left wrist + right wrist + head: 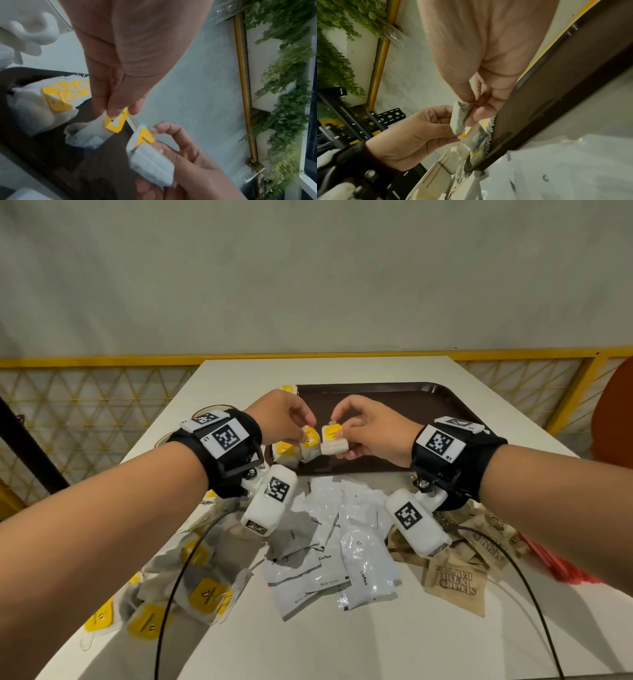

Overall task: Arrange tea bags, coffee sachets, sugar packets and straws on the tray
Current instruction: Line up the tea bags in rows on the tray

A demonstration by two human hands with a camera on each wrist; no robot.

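Observation:
A dark brown tray (421, 405) lies at the far middle of the white table. Over its near left corner my left hand (304, 432) pinches the yellow tag of a tea bag (310, 441), whose pouch (85, 135) droops onto the tray (51, 162). Close beside it, my right hand (339, 435) grips a second tea bag (334, 445) above the tray, seen too as a folded tea bag (459, 117). A few more tea bags (284, 451) lie in that corner. Loose tea bags (195, 587), white coffee sachets (346, 553), brown sugar packets (455, 580) and red straws (561, 566) lie on the near table.
A glass cup (214, 410) stands on the table by my left wrist, and a white ceramic piece (29, 33) is beside the tray. A yellow railing (102, 361) runs behind the table and an orange chair (613, 412) stands at the right. Wrist camera cables (178, 594) hang over the piles.

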